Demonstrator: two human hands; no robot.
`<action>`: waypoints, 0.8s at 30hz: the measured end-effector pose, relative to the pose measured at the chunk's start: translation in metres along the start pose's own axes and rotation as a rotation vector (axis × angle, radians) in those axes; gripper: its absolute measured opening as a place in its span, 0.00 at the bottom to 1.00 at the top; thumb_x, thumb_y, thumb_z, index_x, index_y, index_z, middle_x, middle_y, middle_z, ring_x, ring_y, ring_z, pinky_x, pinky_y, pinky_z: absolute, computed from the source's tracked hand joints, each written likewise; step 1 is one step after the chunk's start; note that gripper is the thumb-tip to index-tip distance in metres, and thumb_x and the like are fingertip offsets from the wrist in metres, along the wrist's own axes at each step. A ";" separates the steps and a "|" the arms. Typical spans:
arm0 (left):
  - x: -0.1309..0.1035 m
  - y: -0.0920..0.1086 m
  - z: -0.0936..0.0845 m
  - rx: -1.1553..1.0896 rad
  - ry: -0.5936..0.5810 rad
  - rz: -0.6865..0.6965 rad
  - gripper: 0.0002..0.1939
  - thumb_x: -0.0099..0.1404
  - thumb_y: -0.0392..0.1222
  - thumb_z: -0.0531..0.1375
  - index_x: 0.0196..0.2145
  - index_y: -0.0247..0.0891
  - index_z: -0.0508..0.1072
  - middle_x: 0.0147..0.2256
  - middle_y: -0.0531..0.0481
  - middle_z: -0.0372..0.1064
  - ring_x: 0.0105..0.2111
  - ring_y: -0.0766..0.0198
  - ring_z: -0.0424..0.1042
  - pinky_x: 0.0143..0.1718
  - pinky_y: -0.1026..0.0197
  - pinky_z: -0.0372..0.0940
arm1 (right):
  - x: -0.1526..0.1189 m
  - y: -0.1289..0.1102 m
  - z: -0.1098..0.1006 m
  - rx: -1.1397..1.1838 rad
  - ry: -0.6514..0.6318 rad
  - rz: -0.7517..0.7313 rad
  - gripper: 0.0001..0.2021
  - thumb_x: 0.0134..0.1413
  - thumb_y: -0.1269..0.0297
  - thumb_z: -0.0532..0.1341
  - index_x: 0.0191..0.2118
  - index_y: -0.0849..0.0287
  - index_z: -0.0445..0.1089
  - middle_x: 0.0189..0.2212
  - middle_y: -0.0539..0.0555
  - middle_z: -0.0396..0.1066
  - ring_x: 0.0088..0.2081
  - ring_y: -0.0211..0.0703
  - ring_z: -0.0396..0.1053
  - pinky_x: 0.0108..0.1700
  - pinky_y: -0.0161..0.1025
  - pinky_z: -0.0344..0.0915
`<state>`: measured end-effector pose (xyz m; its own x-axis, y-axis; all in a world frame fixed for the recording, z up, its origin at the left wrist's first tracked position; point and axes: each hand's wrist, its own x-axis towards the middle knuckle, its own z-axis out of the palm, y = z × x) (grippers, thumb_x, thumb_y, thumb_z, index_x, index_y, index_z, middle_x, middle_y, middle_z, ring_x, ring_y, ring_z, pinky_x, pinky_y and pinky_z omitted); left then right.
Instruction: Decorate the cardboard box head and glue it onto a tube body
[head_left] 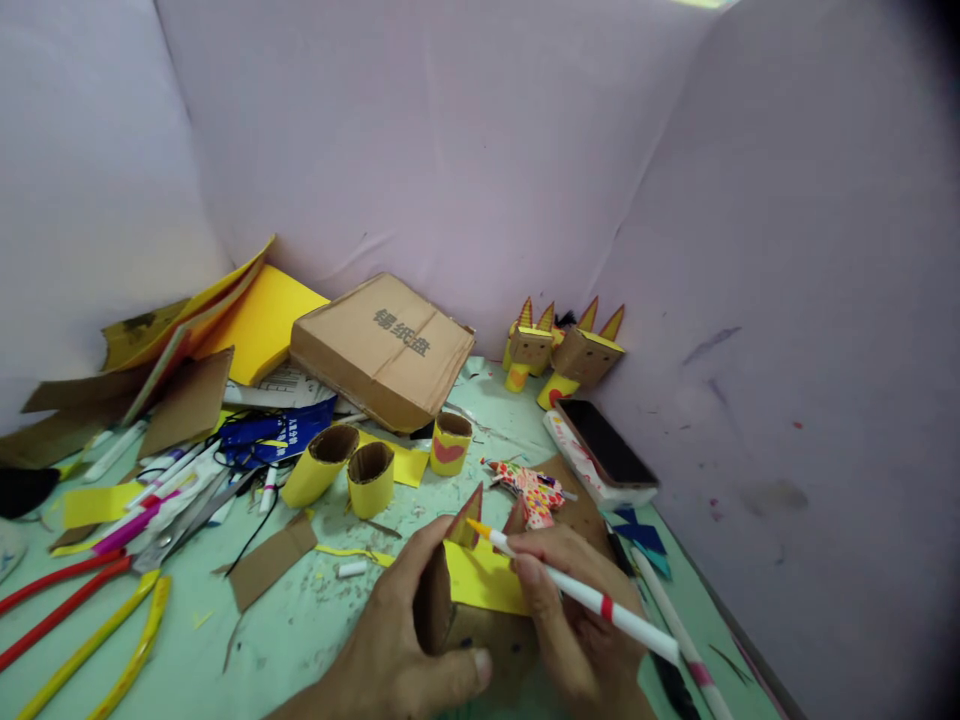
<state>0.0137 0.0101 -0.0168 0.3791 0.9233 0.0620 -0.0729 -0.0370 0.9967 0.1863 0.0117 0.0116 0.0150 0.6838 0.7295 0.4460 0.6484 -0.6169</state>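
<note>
My left hand (409, 630) grips the left side of a small cardboard box (487, 635) with a yellow paper top and two pointed, ear-like pieces standing up from it. In my right hand (577, 600) is a white marker pen (592, 597) with a red band, its orange-yellow tip at the left ear (466, 518). The right ear is partly hidden behind the right hand. Beyond the box stand yellow-covered cardboard tubes (371, 482), and one tube (450, 445) bears a red heart.
Finished-looking cardboard figures (589, 352) with pointed ears stand at the back right. A phone (606, 440) lies on a tissue pack. Scissors (154, 560), pens, scraps and yellow sheets (262, 320) crowd the left. A large cardboard carton (382, 350) leans by the back wall.
</note>
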 end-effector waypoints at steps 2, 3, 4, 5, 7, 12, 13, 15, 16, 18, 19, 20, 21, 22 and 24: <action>0.001 0.002 0.000 0.023 -0.002 0.002 0.46 0.48 0.49 0.69 0.62 0.40 0.58 0.58 0.40 0.65 0.57 0.39 0.63 0.57 0.43 0.60 | 0.000 0.001 0.002 0.017 0.082 0.003 0.08 0.58 0.69 0.59 0.32 0.56 0.75 0.23 0.52 0.73 0.25 0.43 0.72 0.29 0.38 0.68; 0.001 0.002 0.000 0.042 0.000 0.003 0.46 0.47 0.49 0.69 0.62 0.40 0.58 0.58 0.40 0.64 0.58 0.38 0.62 0.57 0.43 0.59 | 0.000 0.002 0.003 0.021 0.112 0.006 0.07 0.57 0.70 0.59 0.34 0.56 0.75 0.24 0.53 0.74 0.26 0.43 0.73 0.30 0.39 0.69; 0.001 0.003 0.000 0.057 0.003 0.005 0.46 0.47 0.50 0.69 0.62 0.40 0.58 0.59 0.40 0.63 0.58 0.38 0.61 0.57 0.43 0.59 | 0.001 0.002 0.004 0.023 0.133 0.005 0.06 0.57 0.70 0.60 0.35 0.56 0.75 0.26 0.53 0.75 0.27 0.44 0.74 0.31 0.39 0.70; 0.001 0.004 0.000 0.059 0.002 0.006 0.46 0.48 0.49 0.69 0.62 0.40 0.59 0.59 0.41 0.63 0.58 0.38 0.61 0.58 0.43 0.59 | 0.001 0.002 0.004 0.025 0.144 0.003 0.06 0.56 0.69 0.60 0.35 0.56 0.75 0.27 0.54 0.76 0.28 0.45 0.74 0.32 0.40 0.70; 0.000 0.005 0.001 0.034 -0.009 0.011 0.44 0.48 0.47 0.68 0.61 0.40 0.59 0.59 0.41 0.63 0.57 0.40 0.62 0.57 0.44 0.59 | 0.001 0.002 0.003 0.026 0.137 0.001 0.06 0.57 0.69 0.60 0.35 0.56 0.75 0.27 0.54 0.76 0.28 0.44 0.74 0.31 0.39 0.70; 0.000 0.008 0.002 0.012 0.029 -0.026 0.43 0.47 0.42 0.67 0.60 0.40 0.58 0.56 0.43 0.66 0.56 0.42 0.64 0.57 0.45 0.59 | -0.001 0.002 0.001 0.039 0.039 0.007 0.08 0.58 0.69 0.59 0.31 0.55 0.75 0.23 0.50 0.73 0.24 0.41 0.72 0.27 0.36 0.66; 0.000 0.009 0.003 0.012 0.033 -0.027 0.43 0.47 0.42 0.67 0.60 0.41 0.59 0.56 0.43 0.66 0.56 0.43 0.64 0.57 0.46 0.59 | -0.001 0.002 0.001 0.042 0.041 0.008 0.08 0.58 0.69 0.59 0.32 0.54 0.75 0.24 0.51 0.74 0.26 0.41 0.72 0.28 0.36 0.67; 0.000 0.010 0.003 -0.004 0.013 -0.004 0.41 0.47 0.41 0.67 0.59 0.42 0.60 0.55 0.44 0.67 0.55 0.43 0.66 0.57 0.46 0.60 | -0.002 0.003 0.002 0.039 0.075 0.019 0.07 0.58 0.69 0.60 0.35 0.55 0.76 0.26 0.52 0.75 0.28 0.43 0.73 0.30 0.37 0.68; 0.000 0.009 0.003 -0.013 0.002 0.010 0.41 0.48 0.42 0.67 0.59 0.42 0.60 0.55 0.44 0.67 0.54 0.44 0.66 0.57 0.46 0.60 | -0.003 0.003 0.003 0.037 0.089 0.028 0.07 0.58 0.68 0.60 0.36 0.55 0.76 0.27 0.53 0.76 0.28 0.43 0.73 0.30 0.38 0.69; -0.001 0.007 0.002 -0.008 0.003 0.019 0.41 0.49 0.43 0.67 0.59 0.42 0.59 0.56 0.43 0.66 0.55 0.43 0.66 0.56 0.45 0.60 | -0.003 0.002 0.004 0.033 0.096 0.032 0.07 0.58 0.68 0.60 0.35 0.55 0.76 0.26 0.52 0.75 0.27 0.42 0.73 0.30 0.37 0.69; -0.001 0.005 0.001 0.003 0.009 0.016 0.42 0.49 0.44 0.68 0.60 0.41 0.59 0.56 0.43 0.66 0.55 0.42 0.65 0.56 0.45 0.61 | -0.003 0.002 0.004 0.034 0.087 0.026 0.07 0.58 0.68 0.60 0.34 0.55 0.76 0.25 0.52 0.75 0.26 0.42 0.72 0.29 0.37 0.68; -0.001 0.002 0.001 0.015 0.015 0.012 0.43 0.48 0.45 0.68 0.60 0.41 0.58 0.56 0.42 0.66 0.55 0.41 0.65 0.56 0.45 0.61 | -0.003 0.002 0.005 0.036 0.072 0.018 0.07 0.58 0.68 0.60 0.33 0.55 0.76 0.24 0.51 0.74 0.25 0.41 0.72 0.28 0.36 0.67; -0.001 0.000 0.000 0.025 0.019 0.010 0.44 0.48 0.45 0.68 0.61 0.40 0.58 0.57 0.42 0.65 0.56 0.40 0.65 0.56 0.44 0.61 | -0.003 0.002 0.005 0.037 0.060 0.010 0.07 0.58 0.68 0.60 0.32 0.55 0.76 0.23 0.51 0.74 0.25 0.41 0.71 0.27 0.36 0.66; -0.001 -0.002 -0.001 0.032 0.020 0.009 0.44 0.47 0.46 0.68 0.61 0.40 0.58 0.57 0.41 0.65 0.56 0.40 0.64 0.56 0.44 0.60 | -0.003 0.002 0.005 0.039 0.057 0.005 0.07 0.58 0.67 0.60 0.32 0.55 0.76 0.23 0.51 0.74 0.25 0.41 0.71 0.28 0.36 0.66; 0.000 -0.004 -0.001 0.040 0.020 0.021 0.45 0.47 0.46 0.69 0.61 0.40 0.58 0.58 0.41 0.64 0.56 0.39 0.64 0.57 0.43 0.59 | -0.004 0.002 0.004 0.036 0.063 0.010 0.07 0.58 0.67 0.59 0.34 0.55 0.76 0.24 0.52 0.75 0.26 0.42 0.72 0.28 0.37 0.67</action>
<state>0.0129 0.0107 -0.0210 0.3594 0.9296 0.0818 -0.0429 -0.0711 0.9965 0.1832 0.0119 0.0062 0.0761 0.6685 0.7398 0.4133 0.6541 -0.6335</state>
